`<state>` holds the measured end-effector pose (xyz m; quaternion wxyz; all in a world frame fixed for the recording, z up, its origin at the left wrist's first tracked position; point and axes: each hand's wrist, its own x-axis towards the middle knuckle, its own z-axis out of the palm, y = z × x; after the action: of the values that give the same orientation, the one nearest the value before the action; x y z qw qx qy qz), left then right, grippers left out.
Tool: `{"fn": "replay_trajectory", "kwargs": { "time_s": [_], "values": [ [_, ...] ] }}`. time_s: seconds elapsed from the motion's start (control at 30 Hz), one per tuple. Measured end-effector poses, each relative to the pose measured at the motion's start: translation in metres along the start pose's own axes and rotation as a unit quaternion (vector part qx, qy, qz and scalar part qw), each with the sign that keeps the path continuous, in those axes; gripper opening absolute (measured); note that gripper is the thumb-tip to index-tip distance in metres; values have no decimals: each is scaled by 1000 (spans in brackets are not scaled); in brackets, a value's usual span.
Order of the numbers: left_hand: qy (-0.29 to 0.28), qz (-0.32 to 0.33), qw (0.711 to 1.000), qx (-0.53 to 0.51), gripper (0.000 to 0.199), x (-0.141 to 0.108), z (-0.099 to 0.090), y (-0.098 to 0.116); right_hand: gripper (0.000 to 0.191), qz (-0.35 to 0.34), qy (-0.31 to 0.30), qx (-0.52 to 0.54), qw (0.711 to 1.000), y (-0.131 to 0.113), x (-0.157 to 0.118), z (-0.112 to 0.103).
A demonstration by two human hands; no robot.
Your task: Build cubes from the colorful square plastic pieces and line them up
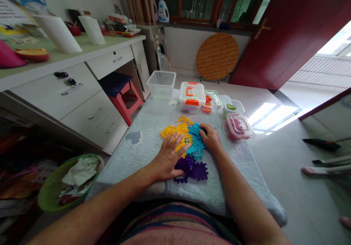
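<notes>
Yellow plastic pieces (pixel 179 128), blue pieces (pixel 197 142) and purple pieces (pixel 200 171) lie together in a heap on the cloth-covered table (pixel 131 164). My left hand (pixel 168 159) rests with spread fingers over the yellow pieces, its thumb reaching down to the purple ones. At the right edge of the blue pieces is my right hand (pixel 211 138), its fingers curled against them; whether it grips a piece is hard to make out.
Behind the pieces stand an open clear bin (pixel 161 86), a lidded box with orange clips (pixel 192 95), containers with orange pieces (pixel 207 104) and green pieces (pixel 231 106), and a lidded box of pink pieces (pixel 239 127). A green basket (pixel 46 192) is at the left.
</notes>
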<state>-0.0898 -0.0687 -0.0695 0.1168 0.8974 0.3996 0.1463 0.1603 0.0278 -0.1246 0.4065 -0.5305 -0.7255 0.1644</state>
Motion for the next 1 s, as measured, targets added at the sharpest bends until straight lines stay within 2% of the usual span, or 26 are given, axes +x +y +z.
{"fn": "replay_trajectory", "kwargs": {
  "time_s": [0.2,0.3,0.4,0.57,0.67,0.73,0.8,0.9,1.0],
  "values": [
    [49,-49,997,-17,77,14,6,-29,28,15,5,-3,1000,0,-1,-1],
    [68,-77,993,-57,78,11,12,-37,32,43,22,-3,999,-3,-2,-3],
    [83,-105,986,-95,80,8,17,-38,35,59,0,10,998,-11,-3,-3],
    [52,-101,980,-165,81,18,19,-38,36,35,-66,61,995,-27,-1,4],
    [39,-105,979,-172,87,29,13,-45,38,25,-60,78,995,-32,2,-1],
    [49,-112,979,-163,86,38,5,-51,43,22,-66,58,996,-34,1,-11],
    [64,-110,979,-160,81,48,-4,-59,59,17,-109,18,994,-38,-7,-24],
    [76,-102,979,-157,71,67,-14,-73,99,-8,-198,-45,979,-47,-33,-42],
    [72,-112,979,-157,67,90,-15,-86,132,-27,-253,-94,963,-56,-64,-49]
  ]
}}
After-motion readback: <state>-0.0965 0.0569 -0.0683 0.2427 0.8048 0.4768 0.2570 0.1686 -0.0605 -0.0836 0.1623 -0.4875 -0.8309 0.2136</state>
